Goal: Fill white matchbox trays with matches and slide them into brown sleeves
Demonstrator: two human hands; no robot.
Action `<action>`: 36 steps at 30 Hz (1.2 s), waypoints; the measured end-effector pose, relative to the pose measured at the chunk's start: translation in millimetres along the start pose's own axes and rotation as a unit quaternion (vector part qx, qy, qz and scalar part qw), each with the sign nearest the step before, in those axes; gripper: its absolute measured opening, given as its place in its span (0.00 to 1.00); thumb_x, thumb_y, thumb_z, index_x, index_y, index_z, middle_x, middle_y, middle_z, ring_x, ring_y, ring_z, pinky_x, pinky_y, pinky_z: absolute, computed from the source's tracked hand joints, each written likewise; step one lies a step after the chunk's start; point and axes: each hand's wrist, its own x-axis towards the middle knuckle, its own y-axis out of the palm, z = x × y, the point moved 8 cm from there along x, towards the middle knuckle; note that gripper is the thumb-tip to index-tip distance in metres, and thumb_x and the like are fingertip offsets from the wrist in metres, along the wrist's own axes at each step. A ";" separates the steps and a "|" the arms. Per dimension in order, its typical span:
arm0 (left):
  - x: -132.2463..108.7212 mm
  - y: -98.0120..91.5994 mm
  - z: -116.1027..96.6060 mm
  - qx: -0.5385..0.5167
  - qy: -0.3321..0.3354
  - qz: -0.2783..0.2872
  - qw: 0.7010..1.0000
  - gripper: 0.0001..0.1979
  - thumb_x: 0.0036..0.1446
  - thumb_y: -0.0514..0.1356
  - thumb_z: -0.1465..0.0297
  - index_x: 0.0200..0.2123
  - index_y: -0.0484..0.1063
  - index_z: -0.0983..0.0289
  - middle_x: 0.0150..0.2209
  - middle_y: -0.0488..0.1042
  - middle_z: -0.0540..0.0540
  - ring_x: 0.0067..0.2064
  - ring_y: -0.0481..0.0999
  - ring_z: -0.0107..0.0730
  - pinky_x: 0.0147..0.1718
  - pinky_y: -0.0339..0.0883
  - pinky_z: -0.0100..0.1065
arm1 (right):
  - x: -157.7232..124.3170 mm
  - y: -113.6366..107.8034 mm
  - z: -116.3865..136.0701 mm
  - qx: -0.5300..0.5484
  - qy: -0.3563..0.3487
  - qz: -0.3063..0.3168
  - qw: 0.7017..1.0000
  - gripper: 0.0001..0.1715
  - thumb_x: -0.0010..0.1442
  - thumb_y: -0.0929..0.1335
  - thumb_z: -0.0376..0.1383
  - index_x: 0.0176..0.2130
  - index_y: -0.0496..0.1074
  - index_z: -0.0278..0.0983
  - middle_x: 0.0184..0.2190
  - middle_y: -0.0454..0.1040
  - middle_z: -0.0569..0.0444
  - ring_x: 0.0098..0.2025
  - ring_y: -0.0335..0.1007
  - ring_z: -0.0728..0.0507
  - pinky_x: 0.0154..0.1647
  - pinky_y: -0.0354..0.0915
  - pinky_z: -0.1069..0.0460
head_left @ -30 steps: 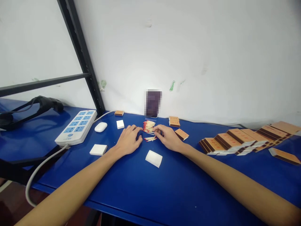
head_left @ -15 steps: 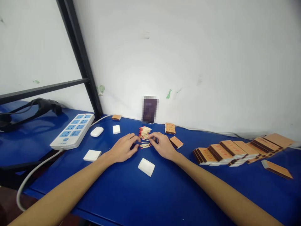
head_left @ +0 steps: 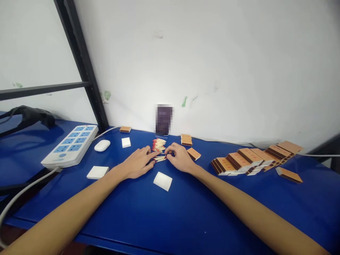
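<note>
A pile of red-tipped matches (head_left: 158, 144) lies on the blue table (head_left: 170, 212) near the wall. My left hand (head_left: 138, 163) rests flat beside it, fingers stretched toward a few loose matches (head_left: 160, 159). My right hand (head_left: 179, 158) is on the other side, fingers curled and pinched on those loose matches. A white inner matchbox tray (head_left: 163, 181) lies just in front of both hands.
A row of brown matchboxes (head_left: 247, 160) leans at the right, with one loose box (head_left: 288, 174) beyond. Single boxes (head_left: 186, 139) sit near the wall. White trays (head_left: 97, 172), a power strip (head_left: 70, 145), a white mouse (head_left: 102, 145) and a black frame (head_left: 79, 60) are at the left.
The view has shifted, so everything sits further left. My hands have closed in a little on the loose matches; the right fingers now pinch them.
</note>
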 end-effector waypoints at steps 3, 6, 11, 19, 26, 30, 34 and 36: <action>0.5 1.5 -0.3 0.018 -0.004 0.009 1.000 0.23 0.68 0.43 0.62 0.63 0.59 0.57 0.42 0.64 0.56 0.39 0.66 0.36 0.41 0.59 0.38 | -1.3 0.7 2.4 -0.003 0.003 0.016 1.000 0.09 0.51 0.66 0.27 0.30 0.74 0.37 0.30 0.66 0.56 0.31 0.62 0.48 0.34 0.58 0.52; 0.2 0.9 -0.8 0.013 -0.011 0.017 1.000 0.23 0.68 0.42 0.61 0.61 0.61 0.58 0.42 0.64 0.57 0.38 0.66 0.35 0.41 0.59 0.39 | -1.3 1.6 3.9 -0.002 -0.007 0.027 1.000 0.06 0.51 0.66 0.28 0.28 0.72 0.37 0.29 0.66 0.56 0.31 0.62 0.48 0.34 0.57 0.52; -0.4 -0.5 -1.5 -0.028 -0.006 0.016 0.999 0.22 0.67 0.43 0.60 0.59 0.62 0.59 0.42 0.64 0.56 0.38 0.66 0.34 0.40 0.59 0.38 | -0.2 6.4 5.4 0.019 -0.030 0.067 0.997 0.07 0.54 0.64 0.28 0.27 0.70 0.37 0.29 0.66 0.56 0.31 0.62 0.49 0.33 0.56 0.53; -0.8 -0.7 4.9 -0.057 -0.012 -0.019 0.998 0.23 0.66 0.46 0.57 0.60 0.61 0.59 0.40 0.64 0.55 0.39 0.67 0.35 0.38 0.60 0.36 | 0.5 0.6 -4.7 0.136 0.022 0.026 0.990 0.07 0.57 0.63 0.36 0.28 0.67 0.37 0.24 0.68 0.59 0.26 0.61 0.49 0.29 0.56 0.53; -1.5 -5.0 1.4 -0.064 -0.010 -0.031 0.997 0.18 0.66 0.48 0.59 0.53 0.67 0.60 0.39 0.65 0.55 0.40 0.68 0.36 0.39 0.61 0.36 | -0.5 -6.6 -13.5 0.080 0.046 -0.044 0.995 0.06 0.54 0.65 0.38 0.28 0.69 0.38 0.19 0.67 0.61 0.22 0.60 0.49 0.26 0.56 0.53; -2.5 -6.1 3.0 -0.077 -0.013 -0.041 0.996 0.17 0.65 0.50 0.60 0.51 0.68 0.60 0.40 0.66 0.55 0.40 0.69 0.36 0.40 0.62 0.36 | -1.0 -7.5 -12.4 0.101 0.043 -0.046 0.993 0.07 0.54 0.66 0.39 0.28 0.69 0.38 0.19 0.67 0.60 0.22 0.63 0.49 0.25 0.58 0.53; -4.1 -11.1 0.3 -0.088 -0.004 -0.054 0.995 0.16 0.65 0.51 0.61 0.51 0.68 0.60 0.39 0.67 0.54 0.39 0.69 0.34 0.39 0.63 0.34 | -1.7 -7.5 -9.3 0.178 0.038 -0.039 0.983 0.05 0.53 0.66 0.37 0.29 0.67 0.38 0.23 0.72 0.57 0.26 0.70 0.47 0.30 0.64 0.52; -5.4 -15.1 -3.3 -0.094 0.005 -0.063 0.994 0.14 0.65 0.51 0.63 0.49 0.69 0.60 0.39 0.68 0.53 0.38 0.69 0.32 0.37 0.63 0.33 | -2.1 -9.9 -7.3 0.188 0.024 -0.051 0.981 0.04 0.52 0.66 0.36 0.30 0.66 0.38 0.23 0.71 0.57 0.26 0.69 0.47 0.30 0.64 0.52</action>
